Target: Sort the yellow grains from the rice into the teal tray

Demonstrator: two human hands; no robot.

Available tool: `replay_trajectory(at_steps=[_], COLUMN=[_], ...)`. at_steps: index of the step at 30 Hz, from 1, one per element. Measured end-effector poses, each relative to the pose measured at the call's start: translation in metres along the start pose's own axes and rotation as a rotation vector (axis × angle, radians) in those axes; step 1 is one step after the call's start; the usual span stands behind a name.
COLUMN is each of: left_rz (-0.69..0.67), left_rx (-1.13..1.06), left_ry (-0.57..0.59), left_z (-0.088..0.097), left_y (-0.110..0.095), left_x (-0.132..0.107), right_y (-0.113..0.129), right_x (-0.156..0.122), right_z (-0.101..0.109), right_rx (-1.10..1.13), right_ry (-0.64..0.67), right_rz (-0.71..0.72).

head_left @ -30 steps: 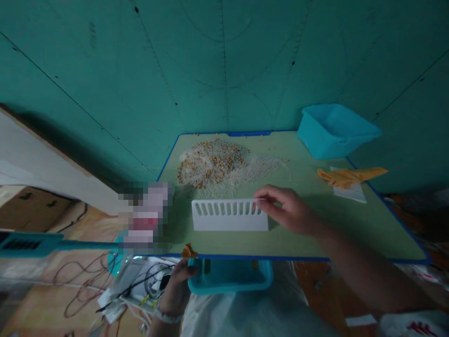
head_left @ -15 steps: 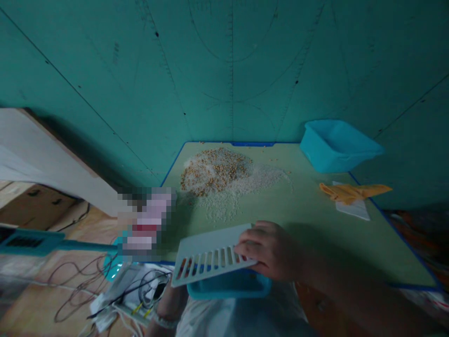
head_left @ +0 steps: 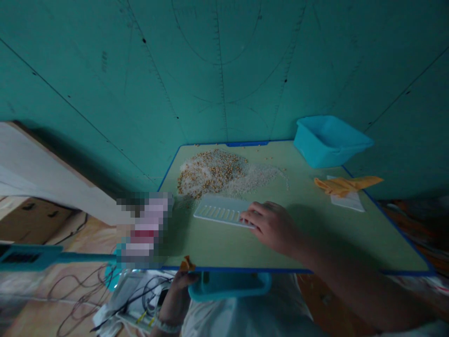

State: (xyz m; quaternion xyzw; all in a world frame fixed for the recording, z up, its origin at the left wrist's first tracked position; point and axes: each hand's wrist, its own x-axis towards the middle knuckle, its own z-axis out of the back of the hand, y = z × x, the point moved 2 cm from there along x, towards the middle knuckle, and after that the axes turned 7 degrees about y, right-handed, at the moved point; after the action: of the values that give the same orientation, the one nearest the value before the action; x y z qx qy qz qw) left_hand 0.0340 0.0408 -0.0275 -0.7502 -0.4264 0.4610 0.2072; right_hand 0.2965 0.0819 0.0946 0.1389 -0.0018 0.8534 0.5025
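My right hand is closed on the right end of a white slotted plastic plate. The plate lies low over the tabletop, its far edge against the near side of a spread pile of white grains and yellow-brown beans. At the table's front edge, my left hand grips the left end of a blue tub held against my body. A small orange piece, perhaps cloth, sticks up by the left fingers. The left fingers are partly hidden.
A larger blue bin stands at the table's back right corner. Nearer lies an orange cloth on a white flat piece. A pale board leans at left. Cables and a white tray are on the floor.
My right hand has carried the slotted plate forward from above the tub to the pile's near edge and laid it flatter. The left hand and the orange piece now show.
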Motion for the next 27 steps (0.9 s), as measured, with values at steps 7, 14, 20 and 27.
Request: replay_trajectory(at_steps=[7, 14, 20, 27], left_rz=[0.024, 0.031, 0.031, 0.026], left_rx=[0.034, 0.045, 0.029, -0.037], left_ry=[-0.013, 0.009, 0.025, 0.006], left_z=[0.006, 0.018, 0.015, 0.009], left_y=[0.0, 0.006, 0.007, 0.009], left_x=[0.0, 0.001, 0.002, 0.003], right_y=[-0.03, -0.062, -0.063, -0.054], right_x=[0.002, 0.004, 0.005, 0.009], right_z=[0.008, 0.017, 0.017, 0.003], right_rx=[0.054, 0.221, 0.309, 0.344], right_ry=[-0.089, -0.165, -0.226, -0.281], right_rz=[-0.144, -0.352, -0.376, -0.246])
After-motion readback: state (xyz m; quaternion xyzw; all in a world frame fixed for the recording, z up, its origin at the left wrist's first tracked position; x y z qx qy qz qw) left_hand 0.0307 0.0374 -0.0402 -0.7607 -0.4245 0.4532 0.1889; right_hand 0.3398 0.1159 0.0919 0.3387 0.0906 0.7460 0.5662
